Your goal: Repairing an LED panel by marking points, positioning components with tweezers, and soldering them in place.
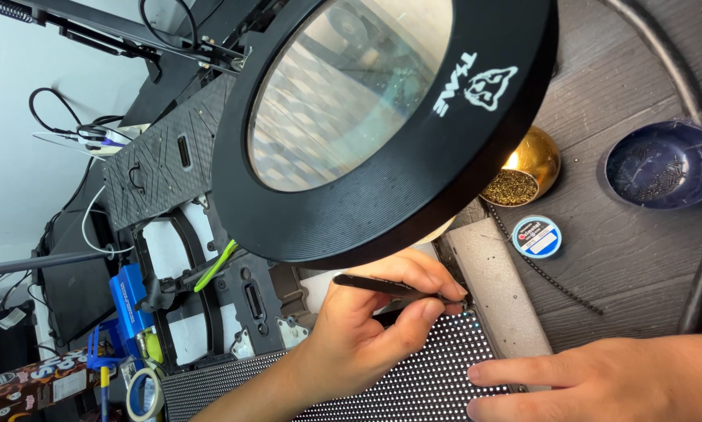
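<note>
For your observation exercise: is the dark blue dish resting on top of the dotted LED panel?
No, the dark blue dish sits on the wooden table, well apart from the dotted LED panel under the hands.

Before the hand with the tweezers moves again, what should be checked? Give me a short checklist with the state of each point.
1. Tweezers gripped firmly by left hand: ok.
2. Tweezer tip at the corner of the dotted panel: ok.
3. Right hand steadying the panel, fingers flat on its edge: ok.
4. A part held in the tip: cannot tell, too small.
5. Magnifier over the work spot: not ok, the tip lies outside the lens.
6. Blue dish and solder spool apart from the hands: ok.
</note>
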